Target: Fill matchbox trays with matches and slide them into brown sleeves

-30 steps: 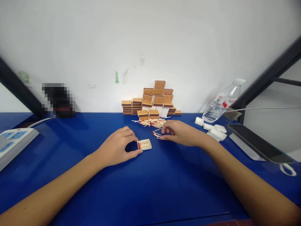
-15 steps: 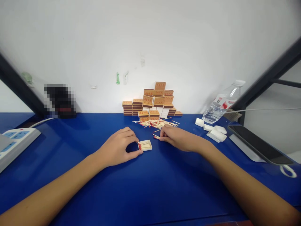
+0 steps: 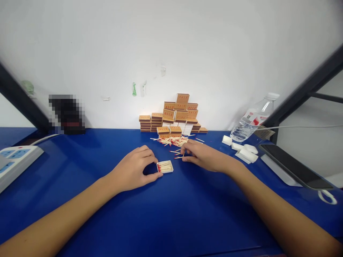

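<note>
A white matchbox tray [image 3: 170,170] filled with red-tipped matches [image 3: 165,166] lies on the blue table. My left hand [image 3: 138,166] has its thumb and fingertips at the tray's left end, gripping it at opposite corners. To the right of the tray, my right hand [image 3: 200,154] is low over the table, thumb and index finger close together at the ends of a few loose matches [image 3: 175,154]. One match seems pinched there, partly hidden by the fingertips. Just behind lies a heaped pile of matches [image 3: 171,141].
Behind the pile, orange-brown matchboxes [image 3: 181,115] are stacked against the wall. At right are several white tray pieces [image 3: 245,151], a leaning water bottle [image 3: 249,117] and a phone [image 3: 294,166]. A power strip [image 3: 18,162] lies at far left, near a blurred dark object [image 3: 66,114].
The loose matches by my right fingertips have spread out from a tighter bunch. My right finger and thumb have parted a little. My left hand stays on the tray.
</note>
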Action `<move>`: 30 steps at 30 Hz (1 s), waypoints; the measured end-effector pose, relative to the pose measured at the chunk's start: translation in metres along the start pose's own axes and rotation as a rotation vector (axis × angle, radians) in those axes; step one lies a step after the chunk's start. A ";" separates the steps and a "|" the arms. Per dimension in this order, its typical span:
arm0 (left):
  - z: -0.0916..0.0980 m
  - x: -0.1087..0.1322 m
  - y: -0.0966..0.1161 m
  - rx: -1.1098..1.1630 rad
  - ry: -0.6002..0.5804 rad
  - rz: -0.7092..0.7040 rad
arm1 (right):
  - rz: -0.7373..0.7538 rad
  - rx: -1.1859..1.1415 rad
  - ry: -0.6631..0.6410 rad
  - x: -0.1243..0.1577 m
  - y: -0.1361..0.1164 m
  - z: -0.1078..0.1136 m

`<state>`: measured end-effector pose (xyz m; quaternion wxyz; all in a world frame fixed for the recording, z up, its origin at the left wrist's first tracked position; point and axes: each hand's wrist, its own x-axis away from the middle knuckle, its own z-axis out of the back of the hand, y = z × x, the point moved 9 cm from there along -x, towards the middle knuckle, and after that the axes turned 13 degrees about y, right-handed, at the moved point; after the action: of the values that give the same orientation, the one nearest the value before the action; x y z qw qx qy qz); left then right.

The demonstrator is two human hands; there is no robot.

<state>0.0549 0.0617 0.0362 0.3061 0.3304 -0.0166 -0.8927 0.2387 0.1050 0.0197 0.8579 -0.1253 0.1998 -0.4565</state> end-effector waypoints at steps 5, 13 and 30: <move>0.000 0.000 -0.001 0.002 0.010 0.003 | -0.062 0.041 -0.041 -0.001 0.007 -0.005; -0.001 0.001 -0.001 0.001 0.004 0.002 | -0.032 -0.053 0.005 0.003 -0.019 0.004; -0.003 0.001 0.006 0.021 0.006 -0.025 | 0.153 0.088 0.011 0.011 -0.064 -0.017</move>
<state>0.0597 0.0569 0.0347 0.2915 0.3365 -0.0209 -0.8952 0.1891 0.0600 0.0275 0.8938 -0.0692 0.1934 -0.3986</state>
